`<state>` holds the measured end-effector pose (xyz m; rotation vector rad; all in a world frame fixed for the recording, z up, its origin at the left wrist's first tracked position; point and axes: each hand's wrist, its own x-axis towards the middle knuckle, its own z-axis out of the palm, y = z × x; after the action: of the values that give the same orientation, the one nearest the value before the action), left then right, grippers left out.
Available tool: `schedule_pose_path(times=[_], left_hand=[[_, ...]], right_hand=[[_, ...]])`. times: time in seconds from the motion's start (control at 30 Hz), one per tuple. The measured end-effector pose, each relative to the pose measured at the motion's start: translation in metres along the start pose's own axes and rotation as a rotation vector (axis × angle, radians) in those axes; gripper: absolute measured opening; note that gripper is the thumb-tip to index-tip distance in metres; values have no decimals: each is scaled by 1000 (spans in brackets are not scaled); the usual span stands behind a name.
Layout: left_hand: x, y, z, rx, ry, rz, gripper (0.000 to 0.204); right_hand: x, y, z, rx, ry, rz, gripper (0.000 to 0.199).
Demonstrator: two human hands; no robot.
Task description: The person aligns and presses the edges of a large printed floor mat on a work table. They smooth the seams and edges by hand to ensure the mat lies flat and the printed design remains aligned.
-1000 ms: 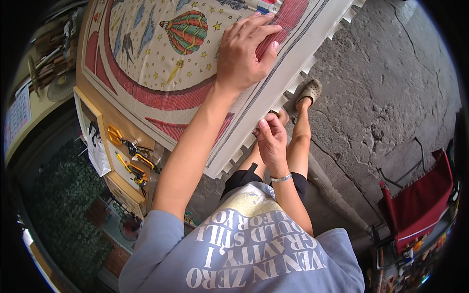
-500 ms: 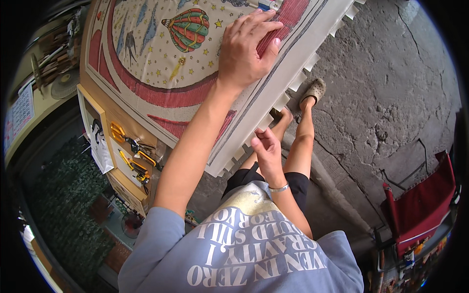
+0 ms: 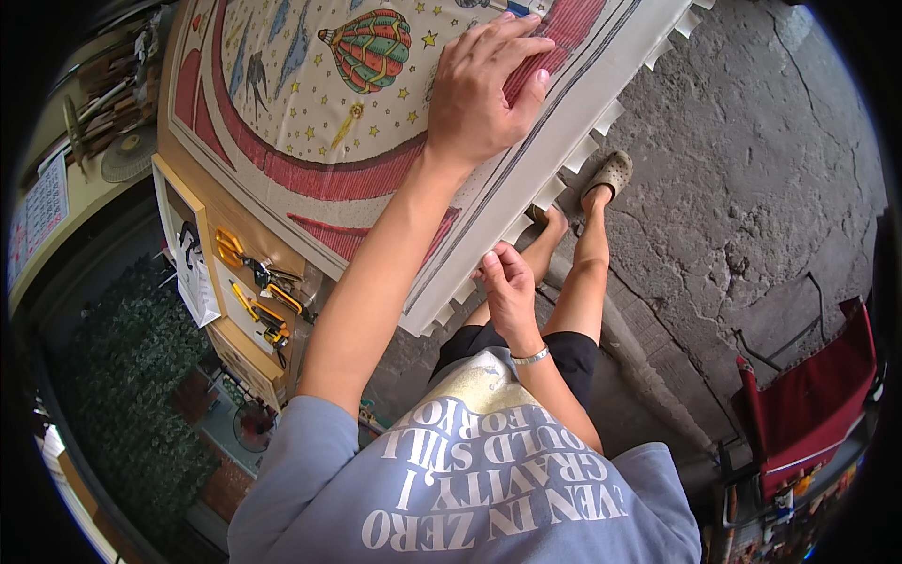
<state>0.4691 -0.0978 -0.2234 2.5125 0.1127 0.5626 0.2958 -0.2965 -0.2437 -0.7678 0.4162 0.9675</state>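
A large cream sheet point(image 3: 319, 174), printed with a hot-air balloon, stars, birds and red bands, lies over the tabletop. Along its right edge runs a row of cut tabs point(image 3: 581, 155), which stick out past the table's side. My left hand point(image 3: 481, 99) rests flat on the print near that edge, fingers stretched and thumb apart. Lower down, my right hand point(image 3: 510, 291) pinches the sheet's edge at one of the tabs between thumb and fingers. The pinched bit is mostly hidden behind the fingertips.
Left of the table, a wooden tray point(image 3: 209, 258) holds orange-handled scissors point(image 3: 228, 246) and yellow-and-black cutters point(image 3: 272, 324). A red folding chair point(image 3: 808, 404) stands at the right on the cracked concrete floor point(image 3: 742, 197). My foot in a beige clog point(image 3: 614, 175) is beside the table.
My right hand has moved slightly up and left to the sheet's edge, and its fingers have closed there. The left hand stays on the print. The view has shifted slightly.
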Motion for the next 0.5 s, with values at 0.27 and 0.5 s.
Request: schedule_pose_path(times=[0.27,0.5], left_hand=[[-1,-1,-3,6,1,-5,28],[0,3,-4,-12,0,-12,28]], right_hand=[[-15,0,-1,-40,-79,37,21],[-34,19,7,-157,-44,47,18]])
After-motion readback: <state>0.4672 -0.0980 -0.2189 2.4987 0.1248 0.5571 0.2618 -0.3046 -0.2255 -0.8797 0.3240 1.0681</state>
